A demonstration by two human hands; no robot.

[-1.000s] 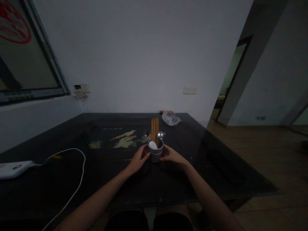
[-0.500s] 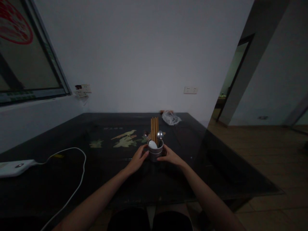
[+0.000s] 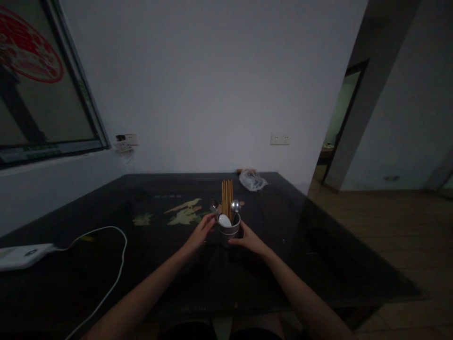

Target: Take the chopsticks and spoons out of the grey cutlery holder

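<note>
Cup and its tabletop: upright at mid-width of the dark tabletop, between near and far edges.
White device: by the left edge, with a white cable looping off toward the near edge.
Right hand: fingers curved around the cup's right side, thumb across its front, gripping it.
Left hand: fingers partly bent beside the rim; cannot tell whether they touch.
Plastic bag: crumpled, near the far right corner.
Chopsticks: upright in the cup.
Metal spoon: bowl up, right of them.
White spoon: in front.
</note>
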